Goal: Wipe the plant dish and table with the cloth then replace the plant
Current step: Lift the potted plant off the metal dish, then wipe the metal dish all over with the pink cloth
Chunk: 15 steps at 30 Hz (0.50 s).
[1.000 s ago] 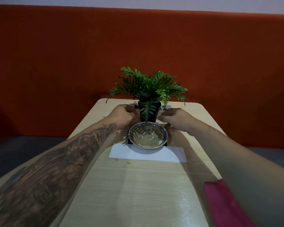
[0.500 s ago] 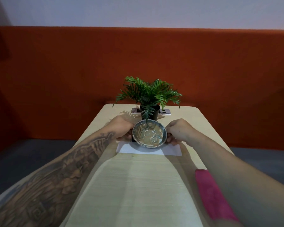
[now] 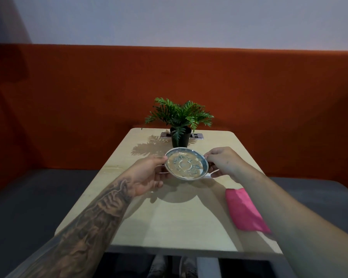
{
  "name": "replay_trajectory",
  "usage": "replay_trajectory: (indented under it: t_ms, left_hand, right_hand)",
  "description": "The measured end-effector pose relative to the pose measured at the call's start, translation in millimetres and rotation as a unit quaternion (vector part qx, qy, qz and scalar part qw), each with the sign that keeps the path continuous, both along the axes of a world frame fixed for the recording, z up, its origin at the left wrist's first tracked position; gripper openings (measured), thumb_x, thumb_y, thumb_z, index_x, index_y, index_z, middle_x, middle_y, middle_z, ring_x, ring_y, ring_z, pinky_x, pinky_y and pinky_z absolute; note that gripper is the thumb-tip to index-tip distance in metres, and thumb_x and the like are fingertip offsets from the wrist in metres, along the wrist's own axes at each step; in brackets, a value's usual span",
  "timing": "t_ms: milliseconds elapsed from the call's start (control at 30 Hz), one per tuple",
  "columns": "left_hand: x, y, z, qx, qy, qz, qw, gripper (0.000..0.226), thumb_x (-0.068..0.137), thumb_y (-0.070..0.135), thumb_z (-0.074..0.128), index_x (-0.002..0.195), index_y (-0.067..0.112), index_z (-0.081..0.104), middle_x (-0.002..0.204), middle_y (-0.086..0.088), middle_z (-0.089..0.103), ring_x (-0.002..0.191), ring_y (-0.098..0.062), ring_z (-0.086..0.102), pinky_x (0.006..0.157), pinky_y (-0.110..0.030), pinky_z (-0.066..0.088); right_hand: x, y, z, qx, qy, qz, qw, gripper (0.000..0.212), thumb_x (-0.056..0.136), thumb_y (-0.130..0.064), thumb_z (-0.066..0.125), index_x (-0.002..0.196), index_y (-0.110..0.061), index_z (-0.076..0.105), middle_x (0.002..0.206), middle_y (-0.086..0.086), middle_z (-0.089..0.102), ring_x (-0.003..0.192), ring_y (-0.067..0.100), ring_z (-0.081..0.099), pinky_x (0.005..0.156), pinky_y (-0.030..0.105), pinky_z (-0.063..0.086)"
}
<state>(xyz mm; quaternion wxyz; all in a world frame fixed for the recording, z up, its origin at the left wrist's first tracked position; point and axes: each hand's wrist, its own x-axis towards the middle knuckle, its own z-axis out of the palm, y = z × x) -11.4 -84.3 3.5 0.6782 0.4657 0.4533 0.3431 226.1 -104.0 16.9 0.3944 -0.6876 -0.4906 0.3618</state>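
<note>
Pale wood table (image 3: 169, 227) against orange padded backrest (image 3: 88, 97), grey-white wall above, potted plant (image 3: 180, 121) at far end, soiled dish (image 3: 186, 164) held off the tabletop just in front of plant, left hand (image 3: 149, 175) and right hand (image 3: 222, 162) gripping opposite rims, pink cloth (image 3: 245, 211) lying nearer, right of plant

Pink cloth (image 3: 246, 210), blue-patterned dish (image 3: 186, 163), green plant (image 3: 180, 115), black pot (image 3: 180, 139)

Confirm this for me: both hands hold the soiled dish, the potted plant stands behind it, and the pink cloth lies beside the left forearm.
Wrong side: in the head view the pink cloth lies on the table beside the right forearm, not the left. The rest stands: the left hand and right hand hold the dish, with the potted plant behind it.
</note>
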Motion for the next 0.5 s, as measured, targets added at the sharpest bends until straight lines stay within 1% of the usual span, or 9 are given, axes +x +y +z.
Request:
replay_trajectory:
  t_ms: [100, 200, 267, 333, 400, 467, 500]
  left_hand:
    - [1.7, -17.4, -3.3, 0.025, -0.020, 0.005, 0.999, 0.008, 0.101, 0.021, 0.053, 0.106, 0.016, 0.056, 0.088, -0.007, 0.071, 0.067, -0.018, 0.068, 0.037, -0.022, 0.044]
    - [5.8, -34.1, -7.1, 0.034, -0.026, 0.032, 0.999, 0.004, 0.101, 0.020, 0.054, 0.100, 0.016, 0.055, 0.095, -0.011, 0.071, 0.073, -0.022, 0.069, 0.038, -0.023, 0.048]
    - [7.7, -44.2, -10.3, 0.043, -0.036, 0.049, 0.997, 0.005, 0.101, 0.020, 0.054, 0.100, 0.015, 0.054, 0.099, -0.013, 0.071, 0.077, -0.025, 0.070, 0.040, -0.024, 0.049]
    - [7.9, -54.7, -14.5, 0.053, -0.047, 0.060, 0.996, 0.005, 0.101, 0.020, 0.054, 0.100, 0.015, 0.054, 0.101, -0.014, 0.072, 0.082, -0.028, 0.071, 0.041, -0.026, 0.049]
    - [7.3, -63.4, -18.9, 0.067, -0.053, 0.078, 0.993, 0.005, 0.101, 0.019, 0.054, 0.099, 0.015, 0.054, 0.101, -0.013, 0.074, 0.083, -0.027, 0.072, 0.042, -0.027, 0.048]
    - [7.1, -72.5, -22.7, 0.075, -0.058, 0.097, 0.991, 0.005, 0.101, 0.019, 0.054, 0.100, 0.015, 0.055, 0.103, -0.014, 0.074, 0.081, -0.025, 0.072, 0.042, -0.027, 0.048]
    - [7.4, -75.5, -24.8, 0.077, -0.064, 0.106, 0.989, 0.005, 0.101, 0.019, 0.054, 0.100, 0.014, 0.055, 0.104, -0.014, 0.074, 0.080, -0.025, 0.072, 0.042, -0.027, 0.048]
  right_hand:
    - [0.0, -18.0, -2.0, 0.011, 0.007, 0.003, 1.000, 0.019, 0.093, -0.005, 0.058, 0.081, -0.011, 0.072, 0.068, 0.008, 0.066, 0.053, 0.017, 0.061, 0.054, 0.032, 0.054]
    - [-0.7, -35.1, -2.7, 0.023, 0.007, 0.001, 1.000, 0.020, 0.093, -0.005, 0.058, 0.079, -0.011, 0.071, 0.069, 0.008, 0.066, 0.054, 0.017, 0.060, 0.053, 0.030, 0.051]
    - [-1.0, -45.6, -1.5, 0.029, 0.001, 0.000, 1.000, 0.019, 0.094, -0.006, 0.058, 0.082, -0.012, 0.071, 0.072, 0.008, 0.068, 0.057, 0.018, 0.062, 0.054, 0.029, 0.051]
    - [1.9, -58.2, -1.5, 0.032, -0.017, 0.001, 0.999, 0.015, 0.095, -0.009, 0.058, 0.090, -0.012, 0.071, 0.078, 0.007, 0.071, 0.063, 0.017, 0.065, 0.054, 0.027, 0.049]
    - [8.7, -70.5, -3.1, 0.053, -0.079, 0.002, 0.995, 0.012, 0.095, -0.014, 0.060, 0.096, -0.013, 0.072, 0.083, 0.003, 0.071, 0.072, 0.017, 0.065, 0.057, 0.026, 0.046]
    - [18.8, -85.9, -7.5, 0.079, -0.190, 0.012, 0.979, 0.010, 0.093, -0.020, 0.065, 0.099, -0.017, 0.072, 0.086, -0.002, 0.068, 0.080, 0.015, 0.062, 0.063, 0.026, 0.045]
    - [23.6, -93.8, -10.6, 0.080, -0.242, 0.020, 0.967, 0.012, 0.092, -0.023, 0.067, 0.102, -0.019, 0.072, 0.090, -0.005, 0.067, 0.085, 0.015, 0.061, 0.068, 0.026, 0.046]
